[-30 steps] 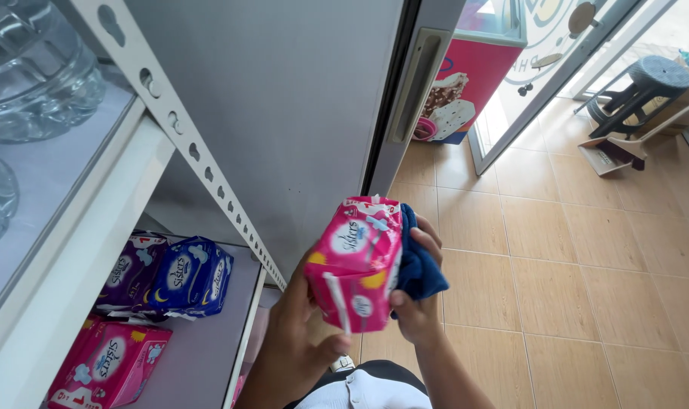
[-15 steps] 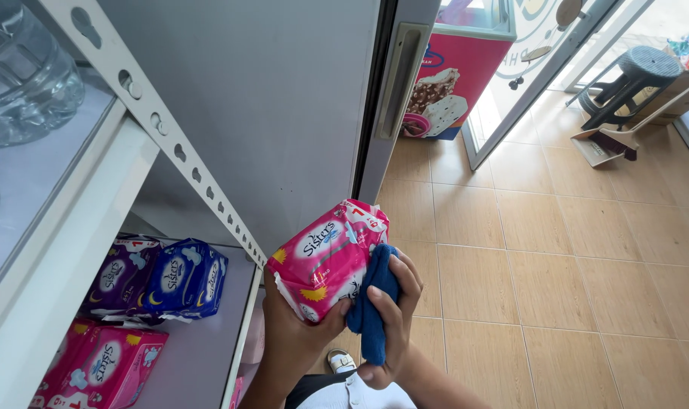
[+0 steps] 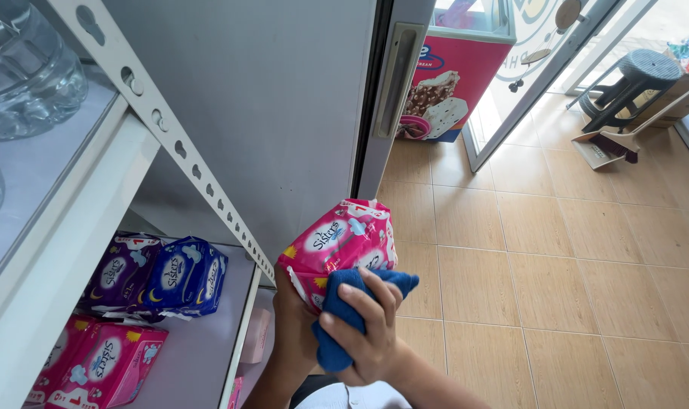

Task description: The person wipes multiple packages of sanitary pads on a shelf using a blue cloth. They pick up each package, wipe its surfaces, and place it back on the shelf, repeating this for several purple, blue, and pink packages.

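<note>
Pink pad pack (image 3: 344, 242) sits in front of the shelf (image 3: 208, 333) edge, long axis tilted up to the right. Left hand (image 3: 295, 318) grips its lower end from beneath; right hand (image 3: 371, 333), fingers curled around a blue cloth (image 3: 337, 318), presses the pack's near face. On the shelf: one purple, one blue, two pink packs.

Left hand (image 3: 295, 322) low, fingers curled in a grip; right hand (image 3: 367, 333) in front, fingers clenched.
</note>
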